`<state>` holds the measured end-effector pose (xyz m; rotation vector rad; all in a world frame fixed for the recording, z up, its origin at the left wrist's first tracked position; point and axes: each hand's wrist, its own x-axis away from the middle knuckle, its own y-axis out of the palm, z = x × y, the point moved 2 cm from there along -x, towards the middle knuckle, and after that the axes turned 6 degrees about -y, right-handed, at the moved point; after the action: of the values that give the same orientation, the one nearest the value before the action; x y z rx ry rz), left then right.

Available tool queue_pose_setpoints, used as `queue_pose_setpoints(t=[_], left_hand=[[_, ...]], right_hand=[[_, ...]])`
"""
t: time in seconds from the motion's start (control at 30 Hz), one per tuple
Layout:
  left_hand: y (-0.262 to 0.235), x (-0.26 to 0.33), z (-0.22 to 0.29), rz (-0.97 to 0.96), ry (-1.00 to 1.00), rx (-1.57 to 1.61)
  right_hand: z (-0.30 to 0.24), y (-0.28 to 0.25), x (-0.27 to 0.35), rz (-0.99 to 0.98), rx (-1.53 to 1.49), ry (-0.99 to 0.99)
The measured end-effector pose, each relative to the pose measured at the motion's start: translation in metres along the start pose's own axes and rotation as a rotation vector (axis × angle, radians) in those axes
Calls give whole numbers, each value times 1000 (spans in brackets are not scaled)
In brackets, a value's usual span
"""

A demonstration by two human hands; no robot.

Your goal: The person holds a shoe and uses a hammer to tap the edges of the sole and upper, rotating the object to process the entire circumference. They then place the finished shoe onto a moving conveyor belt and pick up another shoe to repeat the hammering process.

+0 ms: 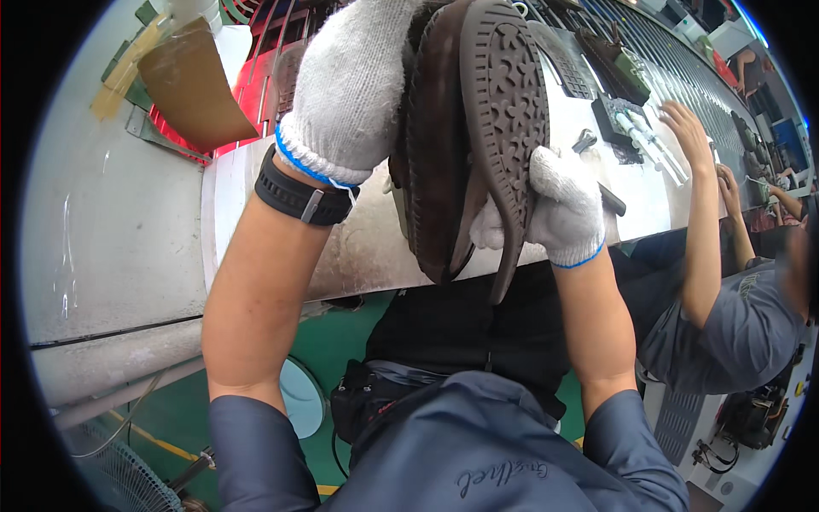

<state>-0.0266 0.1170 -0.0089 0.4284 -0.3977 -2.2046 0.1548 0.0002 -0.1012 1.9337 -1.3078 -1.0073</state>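
Observation:
A dark brown shoe upper (pixel 437 145) with stitching along its side is held up over the table edge in front of me. Against its right side lies a brown rubber sole (pixel 509 94), tread facing right. At its lower end the sole bends away from the upper, leaving a gap. My left hand (pixel 354 90), in a white knitted glove, holds the upper from the left; its fingertips are hidden. My right hand (pixel 563 200), gloved likewise, pinches the lower part of the sole, with the thumb on the tread and fingers in the gap.
A brown sheet (pixel 192 85) stands by a red rack (pixel 256 81) at left. On the right, a black box (pixel 616 128) with white tubes lies near a dark-handled tool (pixel 611 200). Another shoe (pixel 610 64) lies beyond. A co-worker's arm (pixel 701 222) reaches over the table.

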Motion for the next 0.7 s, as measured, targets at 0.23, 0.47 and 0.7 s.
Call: queue_pose_setpoints(t=[0.23, 0.47, 0.7], left_hand=[[11, 5, 11, -62, -14, -56], [-3, 0, 7, -162, 10, -68], [-5, 5, 10, -196, 49, -124]], right_hand=[[-2, 16, -4, 200, 263, 34], [-4, 8, -3, 225, 270, -39], [-4, 23, -4, 224, 239, -4]])
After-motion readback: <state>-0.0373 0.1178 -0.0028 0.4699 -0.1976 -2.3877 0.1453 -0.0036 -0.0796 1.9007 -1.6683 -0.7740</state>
